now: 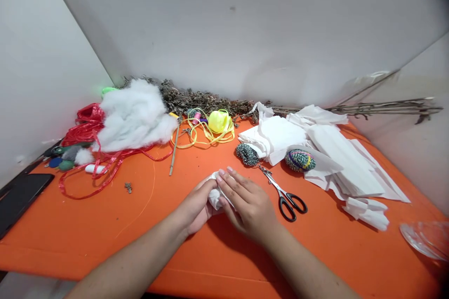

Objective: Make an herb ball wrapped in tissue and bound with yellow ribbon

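Near the middle of the orange table, a crumpled white tissue bundle sits between my two hands. My left hand cups it from the left and below, fingers wrapped round it. Pressed over its right side and top is my right hand, its fingers together. What lies inside the bundle is hidden. Just right of my hands, black-handled scissors lie on the table, by a dark green and white yarn coil and an egg-shaped ball of multicoloured yarn.
White tissue sheets spread over the right side. White stuffing and red ribbon are at the left, yellow ribbon in the centre back. Dried stems line the wall. A phone lies far left.
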Available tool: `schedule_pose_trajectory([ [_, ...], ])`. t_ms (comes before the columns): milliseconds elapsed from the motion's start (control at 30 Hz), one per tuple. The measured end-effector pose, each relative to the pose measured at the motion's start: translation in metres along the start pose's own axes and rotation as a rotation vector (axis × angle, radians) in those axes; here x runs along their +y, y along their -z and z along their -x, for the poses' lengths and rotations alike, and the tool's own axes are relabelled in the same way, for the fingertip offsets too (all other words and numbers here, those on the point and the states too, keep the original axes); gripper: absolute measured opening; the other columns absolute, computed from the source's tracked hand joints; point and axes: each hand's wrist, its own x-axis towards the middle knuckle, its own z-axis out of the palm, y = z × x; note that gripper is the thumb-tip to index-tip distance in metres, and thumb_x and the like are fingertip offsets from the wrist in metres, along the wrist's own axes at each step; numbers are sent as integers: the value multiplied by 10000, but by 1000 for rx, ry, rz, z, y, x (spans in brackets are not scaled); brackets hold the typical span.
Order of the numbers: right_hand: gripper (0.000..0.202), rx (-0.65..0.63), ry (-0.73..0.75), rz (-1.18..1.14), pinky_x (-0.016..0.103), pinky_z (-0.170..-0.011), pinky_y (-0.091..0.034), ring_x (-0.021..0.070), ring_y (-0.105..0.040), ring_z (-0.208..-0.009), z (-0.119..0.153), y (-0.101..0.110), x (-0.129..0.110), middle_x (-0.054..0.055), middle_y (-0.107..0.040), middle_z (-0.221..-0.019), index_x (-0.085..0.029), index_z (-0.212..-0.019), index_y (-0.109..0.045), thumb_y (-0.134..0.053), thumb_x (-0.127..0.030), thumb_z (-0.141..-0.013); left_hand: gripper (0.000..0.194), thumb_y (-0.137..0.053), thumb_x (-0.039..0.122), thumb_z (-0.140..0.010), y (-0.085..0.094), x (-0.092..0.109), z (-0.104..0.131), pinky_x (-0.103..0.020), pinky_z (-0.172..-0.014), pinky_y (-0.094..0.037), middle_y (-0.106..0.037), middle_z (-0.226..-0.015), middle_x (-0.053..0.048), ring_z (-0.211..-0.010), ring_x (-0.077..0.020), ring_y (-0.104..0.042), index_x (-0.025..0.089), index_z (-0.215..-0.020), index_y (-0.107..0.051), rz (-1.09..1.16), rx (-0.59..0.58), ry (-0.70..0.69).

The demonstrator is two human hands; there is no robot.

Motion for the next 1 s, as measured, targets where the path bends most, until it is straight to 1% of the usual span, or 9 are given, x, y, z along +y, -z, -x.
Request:
schedule_pose_trajectory([
  [133,778,-147,72,26,529,-1044,-496,356,-544,-1298,-3,3,9,173,-562,-1411,-147,-1493,-400,-654,-534,-867,273,-627,324,-861,-3,8,2,-280,-772,-551,-744,-989,-68,-843,-172,-693,155,-1065,-693,66,-24,96],
  [200,853,-182,70,21,532,-1049,-491,357,-550,-1292,-2,3,14,180,-542,-1429,-155,-1486,-407,-667,-618,-818,305,-578,349,-891,-5,13,3,-300,-810,-542,-750,-981,-74,-857,-185,-696,144,-1087,-692,117,-76,123],
  [300,784,-194,43,4,522,-1026,-509,344,-577,-1265,0,2,19,182,-560,-1414,-166,-1455,-447,-691,-565,-825,404,-518,439,-925,-6,18,5,-293,-751,-528,-750,-953,-89,-853,-203,-694,131,-1133,-679,148,-167,171],
  [400,638,-188,45,3,489,-991,-535,326,-588,-1254,1,6,22,173,-575,-1405,-161,-1438,-465,-677,-398,-885,462,-484,516,-932,-5,18,4,-287,-668,-505,-744,-920,-90,-807,-208,-683,145,-1127,-680,101,-202,201],
  [467,593,-192,63,-4,467,-992,-535,314,-569,-1273,0,12,22,168,-574,-1408,-161,-1439,-464,-644,-343,-904,451,-509,518,-925,-3,18,3,-287,-692,-497,-741,-923,-89,-816,-207,-673,146,-1108,-687,52,-204,179],
  [567,575,-178,69,-35,465,-978,-532,307,-585,-1225,-3,23,20,168,-626,-1328,-181,-1425,-484,-631,-366,-900,415,-604,519,-881,2,17,1,-281,-744,-487,-733,-923,-75,-844,-200,-657,154,-1051,-704,-77,-159,109],
  [700,567,-182,69,-148,458,-943,-535,284,-622,-1114,-4,29,20,151,-657,-1256,-190,-1411,-485,-648,-327,-886,361,-712,476,-820,13,16,-2,-256,-687,-486,-715,-866,-41,-739,-156,-634,177,-1023,-704,-222,-146,80],
  [867,441,-192,83,-328,438,-1052,-468,253,-550,-1263,-2,30,25,136,-626,-1342,-193,-1331,-528,-619,-229,-901,438,-669,533,-832,19,24,-2,-233,-505,-471,-710,-813,-54,-640,-164,-644,168,-1075,-687,-283,-185,168],
  [1000,409,-312,23,-469,456,-1136,-384,255,-448,-1373,-2,39,26,141,-562,-1411,-200,-1314,-563,-631,-273,-917,413,-773,397,-757,18,30,0,-242,-574,-520,-731,-887,-70,-728,-184,-679,157,-1083,-690,-317,-244,204],
])
